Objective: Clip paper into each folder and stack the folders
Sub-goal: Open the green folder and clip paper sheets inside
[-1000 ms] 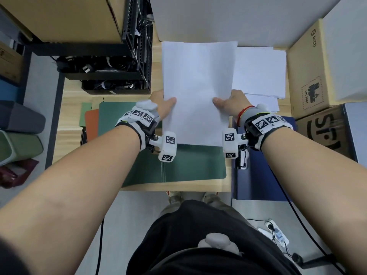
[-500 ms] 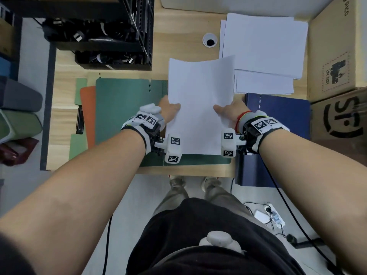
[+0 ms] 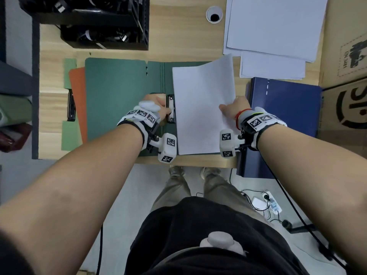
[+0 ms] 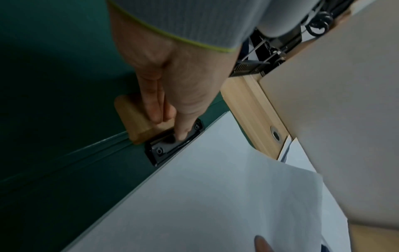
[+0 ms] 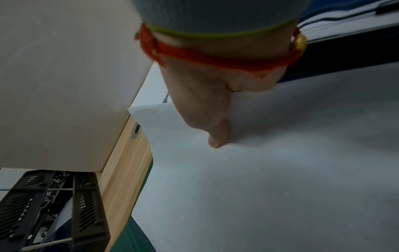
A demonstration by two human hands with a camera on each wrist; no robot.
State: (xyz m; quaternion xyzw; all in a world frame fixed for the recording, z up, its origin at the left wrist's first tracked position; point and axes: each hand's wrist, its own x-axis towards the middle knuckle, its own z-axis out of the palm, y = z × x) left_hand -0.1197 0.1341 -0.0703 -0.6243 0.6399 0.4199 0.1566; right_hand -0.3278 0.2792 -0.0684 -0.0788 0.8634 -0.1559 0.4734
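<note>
A dark green folder (image 3: 119, 96) lies open on the wooden desk. At its spine sits a black clip (image 3: 171, 110) with a tan lever (image 4: 134, 119). My left hand (image 3: 156, 111) holds that lever, fingers curled on it and the thumb pressing on the black clip (image 4: 164, 148). White paper (image 3: 202, 116) lies over the folder's right half, its left edge beside the clip. My right hand (image 3: 234, 110) pinches the paper's right edge, thumb (image 5: 215, 136) on top and the other fingers hidden beneath. The paper's far right corner curls upward.
A closed blue folder (image 3: 284, 108) lies right of the green one and overhangs the desk edge. Loose white sheets (image 3: 274, 26) lie at the back right. Orange (image 3: 77, 96) and pale green folders stick out at the left. A black crate (image 3: 103, 22) stands behind, cardboard boxes (image 3: 345, 96) at right.
The paper came down from in front of me onto the green folder's right half. My left hand let go of the paper and took hold of the clip lever.
</note>
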